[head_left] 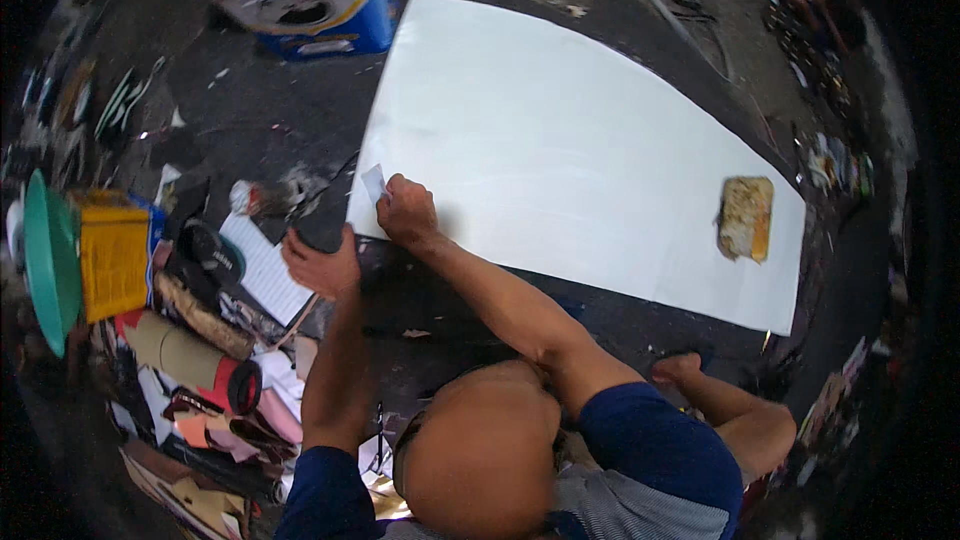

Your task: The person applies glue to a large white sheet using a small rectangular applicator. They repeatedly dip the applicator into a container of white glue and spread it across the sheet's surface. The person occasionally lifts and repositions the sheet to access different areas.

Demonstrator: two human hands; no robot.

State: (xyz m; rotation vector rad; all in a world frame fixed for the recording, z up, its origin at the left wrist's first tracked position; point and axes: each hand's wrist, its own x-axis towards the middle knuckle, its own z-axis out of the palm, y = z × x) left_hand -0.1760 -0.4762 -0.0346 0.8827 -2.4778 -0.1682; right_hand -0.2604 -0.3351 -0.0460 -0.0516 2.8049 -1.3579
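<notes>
Person sits low at a dark grey floor (330, 110), bare arms coming up from the bottom edge, navy sleeves (660, 440). Large white smooth sheet w/ one curved long edge (570, 130) lies flat on the floor, running from in front of the person off to the right.

R hand (406, 210) is over the sheet's L end, nr its lower L corner, fingers closed around a small pale flat rectangular piece (374, 183); the piece sticks out past the fingers toward the upper L, close to the sheet's short L edge. Material n/a, can't tell.

L hand (322, 260) is released, fingers spread, thumb right by the sheet's lower L corner; can't tell if thumb & sheet touch. White lined paper page (265, 265) is just L of that hand.

At the sheet's far R end: stained cream-and-brown rectangular block (746, 220), resting on the white, well apart from both hands.

Further L: yellow-and-blue boxy container (112, 258) w/ a green round dish (50, 260) standing on edge beside it; below, a beige-and-red cylinder (190, 360) lies tilted amid mixed coloured scraps (215, 435). Top L: blue-and-white boxy container (310, 5), nr the sheet's upper L corner. Upper R: grey hose (655, 2) on the floor.
</notes>
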